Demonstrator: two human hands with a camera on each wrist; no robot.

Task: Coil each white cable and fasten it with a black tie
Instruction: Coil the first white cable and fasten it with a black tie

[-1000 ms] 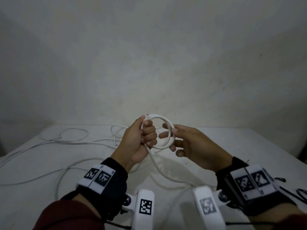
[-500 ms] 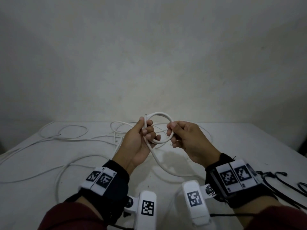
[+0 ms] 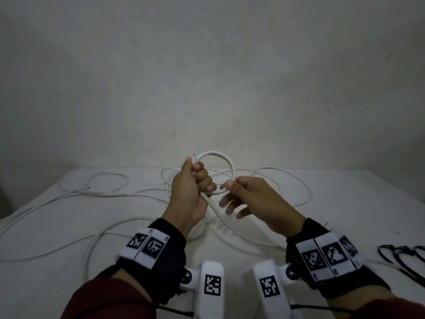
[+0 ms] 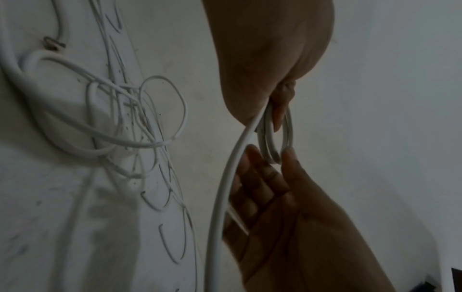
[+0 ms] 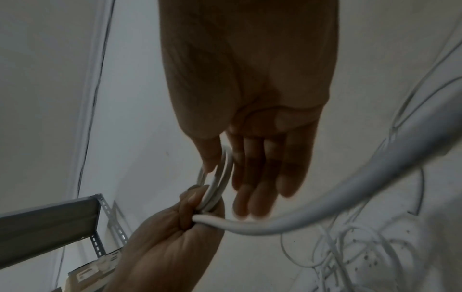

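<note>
The thick white round cable (image 3: 216, 171) is sitting as a small double loop at frame centre, above the white tabletop (image 3: 345, 199). The left hand (image 3: 190, 192) is still fisting it; the right hand (image 3: 253, 199), closed half a second ago, is now pinching with thumb and forefinger, other fingers spreading, likely reaching for another turn. Black ties (image 3: 402, 256) are lying lower right; a plain wall (image 3: 207, 77) is filling the top.

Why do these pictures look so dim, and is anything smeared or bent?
Head view: dusky light, corners darker, the table edge bowed by the wide lens, right hand fingertips smeared. Left wrist view: murky, hands in shadow, the coil still readable. Right wrist view: the cable near the lens looms thick and soft, fingers slightly blurred.
</note>
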